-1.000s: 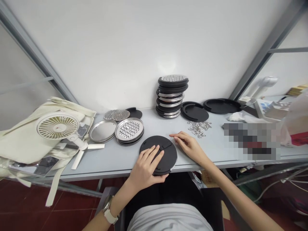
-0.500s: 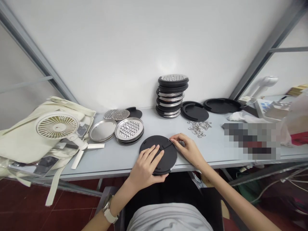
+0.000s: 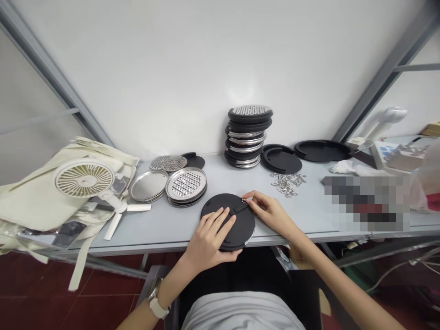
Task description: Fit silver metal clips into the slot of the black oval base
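Note:
A round black disc [image 3: 240, 224] lies at the table's front edge, with a shiny rim showing at its lower right. Across its left part rests my left hand [image 3: 210, 238], fingers over the top and thumb at the near edge. My right hand [image 3: 266, 210] pinches a small metal hook [image 3: 244, 200] at the disc's upper right edge. Several more metal hooks [image 3: 288, 184] lie in a loose pile behind that hand. Left of the disc is a stack topped by a metal grater plate [image 3: 186, 184], beside plain metal plates [image 3: 148, 185].
A tall stack of black and metal discs [image 3: 246, 137] stands by the wall. Black trays [image 3: 282, 159] lie right of it. Perforated discs [image 3: 174, 163] are at the back left. A white fan [image 3: 85, 178] lies on a cream bag [image 3: 34, 192] at the left.
The view has shifted slightly, so the objects appear a little farther right. Both hands keep nearly the same place on the disc, and the small hook sits slightly differently at its edge.

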The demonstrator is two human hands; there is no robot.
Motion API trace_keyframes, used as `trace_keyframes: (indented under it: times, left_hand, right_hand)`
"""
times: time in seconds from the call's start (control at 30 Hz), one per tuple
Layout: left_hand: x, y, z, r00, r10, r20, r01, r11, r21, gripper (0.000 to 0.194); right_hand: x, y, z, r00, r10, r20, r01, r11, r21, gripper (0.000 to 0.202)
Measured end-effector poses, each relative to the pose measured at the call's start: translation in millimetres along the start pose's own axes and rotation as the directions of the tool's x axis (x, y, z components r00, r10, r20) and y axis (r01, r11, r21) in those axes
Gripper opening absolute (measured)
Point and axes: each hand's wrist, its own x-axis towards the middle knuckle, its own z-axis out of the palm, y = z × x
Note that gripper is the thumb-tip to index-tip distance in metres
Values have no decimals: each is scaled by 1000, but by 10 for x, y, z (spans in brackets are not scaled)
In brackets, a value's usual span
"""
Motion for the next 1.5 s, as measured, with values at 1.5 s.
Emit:
trace_keyframes:
  times: [1.5]
  left_hand:
    - [0,5,-9,1000,0,14,0,1000,-5,63]
  right_hand:
    - [-67,-28,-123,985,-34,168,37,999,-17,30]
